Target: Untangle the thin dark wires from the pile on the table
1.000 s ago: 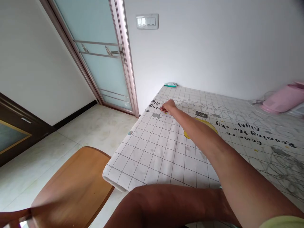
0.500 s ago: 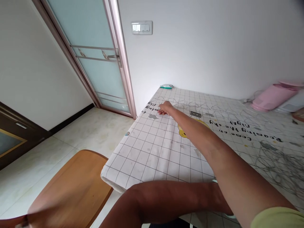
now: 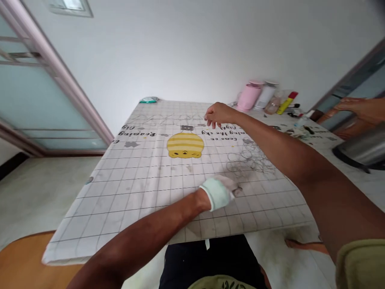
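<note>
Low over the near middle of the table, my left hand (image 3: 227, 186) is covered by a whitish, sock-like or glove-like fabric piece with a mint-green cuff (image 3: 215, 194). Its fingers are hidden and blurred, with a dark patch at the tip. My right hand (image 3: 219, 114) is bare and hovers near the back of the table, its fingers curled as if in a loose pinch. Whatever it may hold is too thin to make out. A loose tangle of thin grey thread (image 3: 249, 162) lies between the hands, right of the yellow bear print (image 3: 185, 145). More thread zigzags along the table's back part.
The checked tablecloth (image 3: 99, 224) covers the table. Along the wall stand a pink container (image 3: 249, 96), a white one (image 3: 266, 95) and a yellow-red tube (image 3: 287, 103). Another person's hand (image 3: 361, 110) is by a metal vessel (image 3: 363, 148). A wooden chair (image 3: 30, 257) stands at the left.
My view has turned right. My right hand has moved from the table's far left part to right of the bear print, and lifted. The covered left hand has come into view.
</note>
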The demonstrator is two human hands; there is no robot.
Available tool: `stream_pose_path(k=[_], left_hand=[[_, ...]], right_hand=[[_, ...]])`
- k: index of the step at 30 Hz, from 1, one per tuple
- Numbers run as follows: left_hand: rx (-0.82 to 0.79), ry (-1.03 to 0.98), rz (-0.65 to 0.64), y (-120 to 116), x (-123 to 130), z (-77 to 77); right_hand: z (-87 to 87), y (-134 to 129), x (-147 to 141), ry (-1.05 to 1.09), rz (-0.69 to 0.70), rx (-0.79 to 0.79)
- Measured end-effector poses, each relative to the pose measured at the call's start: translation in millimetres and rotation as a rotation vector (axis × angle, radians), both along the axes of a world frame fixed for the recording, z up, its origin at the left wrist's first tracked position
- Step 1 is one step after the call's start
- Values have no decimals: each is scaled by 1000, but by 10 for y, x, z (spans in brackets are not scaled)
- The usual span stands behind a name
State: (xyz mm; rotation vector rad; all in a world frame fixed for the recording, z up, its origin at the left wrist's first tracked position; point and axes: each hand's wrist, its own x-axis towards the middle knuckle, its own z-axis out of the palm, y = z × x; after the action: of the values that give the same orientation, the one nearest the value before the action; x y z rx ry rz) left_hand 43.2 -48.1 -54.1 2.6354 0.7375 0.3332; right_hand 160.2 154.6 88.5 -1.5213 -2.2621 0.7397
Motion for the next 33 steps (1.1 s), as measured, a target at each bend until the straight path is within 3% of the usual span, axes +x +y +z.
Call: stream_pose_path(k=[5,10,14,18,22,28,33], left_hand=[[-46,-27,382,223,-206,73],[-153,-91,642,483,-328,135],[-276,-196,755,540,-314,155],[-272,-218,737,505,-321,133],[-270,-205,717,488,-330,124],[-245,-170,727,494,-329,114],[-234,-132,719,475,-344,91]], right_hand=[[-89,-257,1113,-182,-148,-19],[-337,-486,1632,-226,-228,-29],[-506,-733,1663,-350,-155,44],[-632,-1051,1559,-419,-113,128],[-775,-1263,1341,-463,-225,134],[-1032,-1185,1076,-532,-433,54],[-948,-1204,1214,-409,-532,24]])
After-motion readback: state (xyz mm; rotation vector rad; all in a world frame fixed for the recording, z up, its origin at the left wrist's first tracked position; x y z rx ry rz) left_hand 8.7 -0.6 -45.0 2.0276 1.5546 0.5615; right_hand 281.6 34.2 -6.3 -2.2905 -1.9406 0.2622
